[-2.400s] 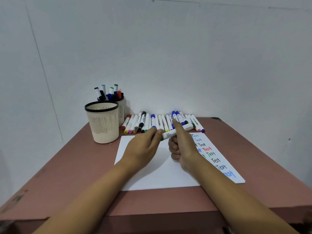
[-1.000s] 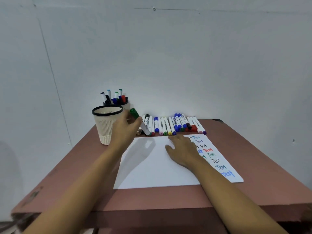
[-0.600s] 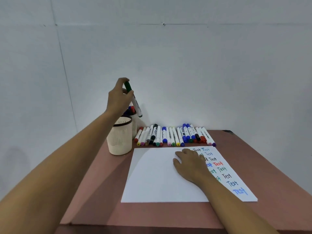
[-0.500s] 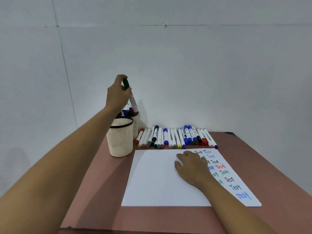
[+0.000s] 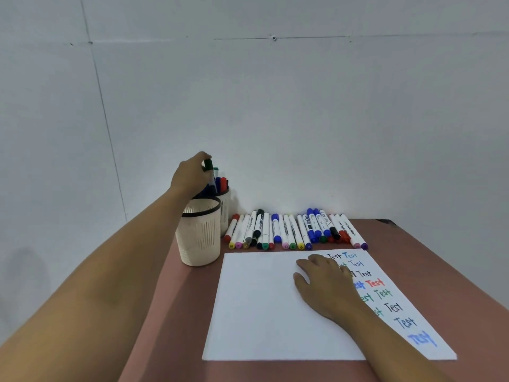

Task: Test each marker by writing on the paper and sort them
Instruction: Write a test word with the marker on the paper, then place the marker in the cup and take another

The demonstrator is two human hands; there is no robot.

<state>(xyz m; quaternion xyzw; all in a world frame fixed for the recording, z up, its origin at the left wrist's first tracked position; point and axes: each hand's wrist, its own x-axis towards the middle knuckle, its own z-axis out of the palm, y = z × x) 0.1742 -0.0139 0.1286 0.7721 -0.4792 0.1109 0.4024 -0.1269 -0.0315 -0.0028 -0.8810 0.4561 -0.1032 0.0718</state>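
My left hand (image 5: 191, 175) pinches a green-capped marker (image 5: 209, 172) upright, its lower end down among the markers standing in the far cream cup (image 5: 225, 205). In front of that cup stands a second cream cup (image 5: 199, 235) with a black rim. My right hand (image 5: 325, 285) lies flat on the white paper (image 5: 261, 307), fingers relaxed, next to several coloured "Test" words (image 5: 385, 293) written down the sheet's right side. A row of several capped markers (image 5: 294, 230) lies along the table's back edge beyond the paper.
The reddish-brown table (image 5: 187, 304) stands against a plain white wall (image 5: 275, 119). Its right edge runs diagonally past the paper, and its far right corner (image 5: 385, 221) is just beyond the marker row.
My left hand carried the green-capped marker from the paper up to the far cup and lowered it among the markers there. My right hand let go of it and settled flat on the paper.
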